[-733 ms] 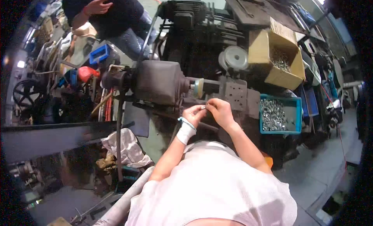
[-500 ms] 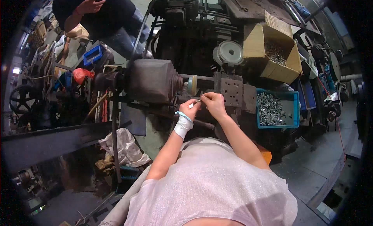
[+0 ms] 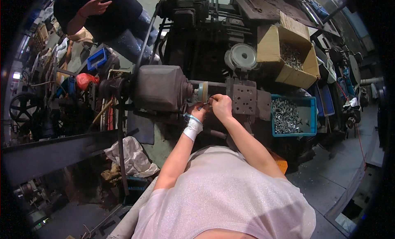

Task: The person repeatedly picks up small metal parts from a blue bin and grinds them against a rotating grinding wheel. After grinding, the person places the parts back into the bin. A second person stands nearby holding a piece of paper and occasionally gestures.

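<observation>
My left hand (image 3: 198, 113), with a white wrap and a light-blue band at its wrist, is closed at the front of the machine. Close beside it, my right hand (image 3: 221, 106) pinches from the right. Between the fingertips is a small metal part (image 3: 207, 102), mostly hidden by the fingers, so its exact kind does not show. Both hands are just below a round wheel (image 3: 203, 92) with a tan rim on the spindle of the dark metal machine (image 3: 159, 87). I cannot tell whether the part touches the wheel.
Right of my hands stands a block with holes (image 3: 244, 100), then a blue bin (image 3: 314, 115) of small shiny metal parts. Behind it is an open cardboard box (image 3: 299, 78) holding more parts. Another person (image 3: 105, 17) stands at the far left. A white sack (image 3: 133, 157) lies left of me.
Both hands have moved slightly up and left, toward the wheel, with the small metal part between them. The wheel's surroundings stay the same.
</observation>
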